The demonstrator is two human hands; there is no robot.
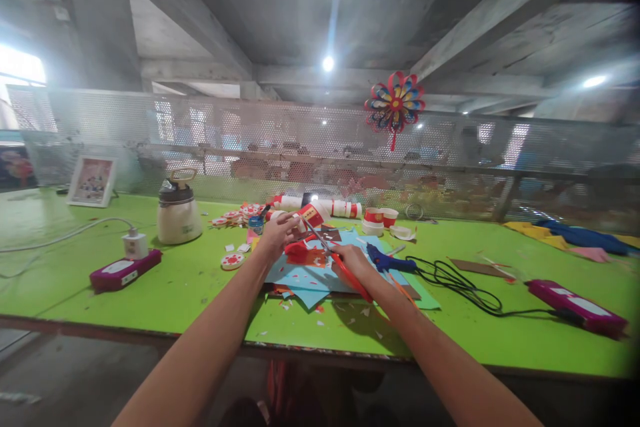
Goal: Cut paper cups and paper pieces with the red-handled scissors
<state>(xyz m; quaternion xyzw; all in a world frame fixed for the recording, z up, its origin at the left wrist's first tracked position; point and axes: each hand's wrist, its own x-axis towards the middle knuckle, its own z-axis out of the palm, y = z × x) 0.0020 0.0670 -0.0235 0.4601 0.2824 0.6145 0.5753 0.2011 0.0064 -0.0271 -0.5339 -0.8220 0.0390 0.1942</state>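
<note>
My left hand (281, 235) is closed on a red and white paper cup (313, 215) with small yellow marks, held above the paper pile. In my right hand (353, 263) is a pair of scissors with red handles (361, 287). The blades point up and left and reach the cup's edge; whether they bite into it I cannot tell. Below both hands lie light blue paper sheets (309, 297), orange-red paper pieces (306, 257) and small scraps. A blue glue gun (387, 259) lies to the right of my right hand.
Stacked paper cups (345, 208) lie along the back, with cut red cups (381, 217) beside them. White discs with red patterns (233, 261) sit left. A jug (179, 213), purple power strips (126, 270) and a black cable (465, 287) occupy the green table (210, 300). A paper pinwheel flower (395, 105) hangs behind.
</note>
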